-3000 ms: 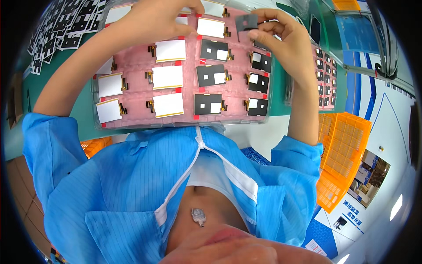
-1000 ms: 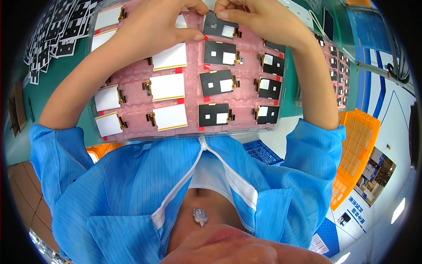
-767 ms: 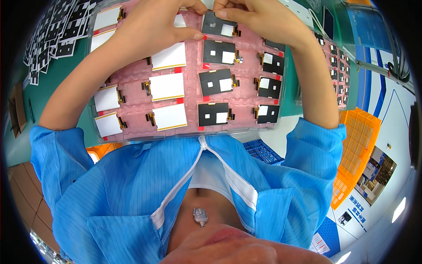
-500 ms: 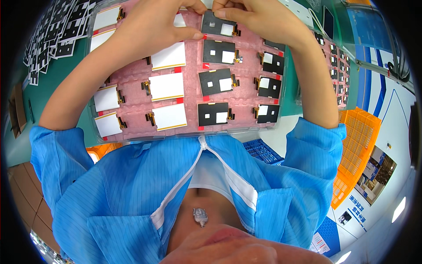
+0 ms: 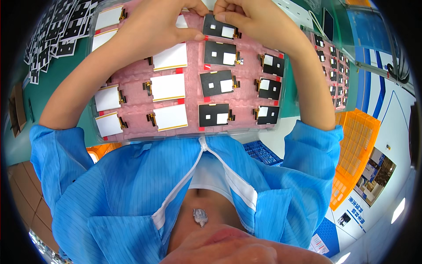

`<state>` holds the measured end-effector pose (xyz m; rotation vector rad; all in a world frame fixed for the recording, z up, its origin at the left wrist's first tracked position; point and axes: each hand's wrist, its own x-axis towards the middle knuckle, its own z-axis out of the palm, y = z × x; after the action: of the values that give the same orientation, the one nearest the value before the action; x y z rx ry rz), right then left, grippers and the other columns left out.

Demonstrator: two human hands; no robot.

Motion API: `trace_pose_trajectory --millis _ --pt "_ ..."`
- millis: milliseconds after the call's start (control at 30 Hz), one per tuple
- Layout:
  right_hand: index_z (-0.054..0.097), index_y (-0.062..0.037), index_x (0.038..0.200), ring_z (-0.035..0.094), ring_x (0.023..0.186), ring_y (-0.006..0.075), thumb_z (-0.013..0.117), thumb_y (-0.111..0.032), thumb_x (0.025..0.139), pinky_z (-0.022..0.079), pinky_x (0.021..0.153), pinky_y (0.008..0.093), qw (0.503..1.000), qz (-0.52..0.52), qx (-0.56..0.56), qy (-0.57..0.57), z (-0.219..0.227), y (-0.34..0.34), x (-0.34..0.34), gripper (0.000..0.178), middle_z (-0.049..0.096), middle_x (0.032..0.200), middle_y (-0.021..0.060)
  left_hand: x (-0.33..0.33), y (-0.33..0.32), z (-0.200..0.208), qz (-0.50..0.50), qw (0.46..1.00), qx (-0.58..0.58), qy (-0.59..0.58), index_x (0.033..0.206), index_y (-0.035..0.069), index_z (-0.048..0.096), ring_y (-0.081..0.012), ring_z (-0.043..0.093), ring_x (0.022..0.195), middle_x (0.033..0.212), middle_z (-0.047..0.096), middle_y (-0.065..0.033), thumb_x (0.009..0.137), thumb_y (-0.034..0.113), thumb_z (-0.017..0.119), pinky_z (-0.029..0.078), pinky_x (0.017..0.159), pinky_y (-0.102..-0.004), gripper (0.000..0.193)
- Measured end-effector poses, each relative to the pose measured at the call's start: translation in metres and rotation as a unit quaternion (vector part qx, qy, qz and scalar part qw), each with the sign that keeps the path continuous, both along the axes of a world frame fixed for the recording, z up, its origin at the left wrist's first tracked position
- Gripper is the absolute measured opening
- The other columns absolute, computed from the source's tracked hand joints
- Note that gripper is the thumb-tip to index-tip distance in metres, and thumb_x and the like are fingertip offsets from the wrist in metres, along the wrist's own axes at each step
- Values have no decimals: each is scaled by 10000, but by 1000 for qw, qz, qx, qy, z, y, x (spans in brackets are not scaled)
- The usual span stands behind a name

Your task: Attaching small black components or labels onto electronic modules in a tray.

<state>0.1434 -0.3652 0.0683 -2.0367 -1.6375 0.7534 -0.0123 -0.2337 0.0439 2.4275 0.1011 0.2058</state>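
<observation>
A pink-lined clear tray [image 5: 193,110] in front of me holds rows of small flat display panels with short flex connectors. The left columns show white-faced panels [image 5: 169,86]; the right columns show black-backed panels [image 5: 216,82] with white squares. Both my hands are at the far black-backed panel [image 5: 215,27]. My left hand [image 5: 165,22] has its thumb stretched beside the panel's left edge, near a red tab, its index finger curled apart above. My right hand [image 5: 248,17] has thumb and fingers pinched at the panel's upper edge; what lies between them is hidden.
Black-and-white cut sheets [image 5: 57,31] lie overlapped on the green table [image 5: 57,79] at left. Another pink-lined tray [image 5: 332,66] with panels stands at right, near a phone [image 5: 328,24]. An orange crate [image 5: 355,149] and a blue basket [image 5: 263,152] sit lower.
The tray and panels appear slightly farther right in view. My right hand's fingers have curled a little more at the far panel's upper edge; my left hand keeps nearly the same pose.
</observation>
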Motion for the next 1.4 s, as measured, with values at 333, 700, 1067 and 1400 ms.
trace_pose_trajectory --millis 333,700,1067,1400 --pt "617 32 823 607 663 312 613 -74 798 464 617 362 999 10 25 -27 -2 -1 -2 109 623 717 193 0 3 -5 -4 1000 7 -22 927 -2 646 -309 580 928 953 592 -127 682 145 788 467 804 -369 319" --pt "602 -2 838 596 691 196 692 -111 803 469 609 318 990 -38 74 -115 -9 -8 -18 146 625 771 104 -1 4 -13 -34 995 -3 -93 924 17 655 -312 570 926 938 585 -112 665 150 797 461 801 -390 325" --pt "567 -22 769 592 690 307 699 -134 772 465 600 411 965 -68 138 -214 -22 -19 -26 173 607 722 124 3 13 -18 -35 996 -19 -73 901 4 688 -320 588 915 914 619 -142 660 139 783 477 795 -394 292" --pt "535 -3 796 551 641 302 683 -114 792 434 593 393 972 -67 130 -183 -24 -13 -24 185 581 691 135 38 32 -31 -114 990 -60 -63 774 11 665 -193 641 739 718 637 -78 694 107 756 487 650 -331 154"
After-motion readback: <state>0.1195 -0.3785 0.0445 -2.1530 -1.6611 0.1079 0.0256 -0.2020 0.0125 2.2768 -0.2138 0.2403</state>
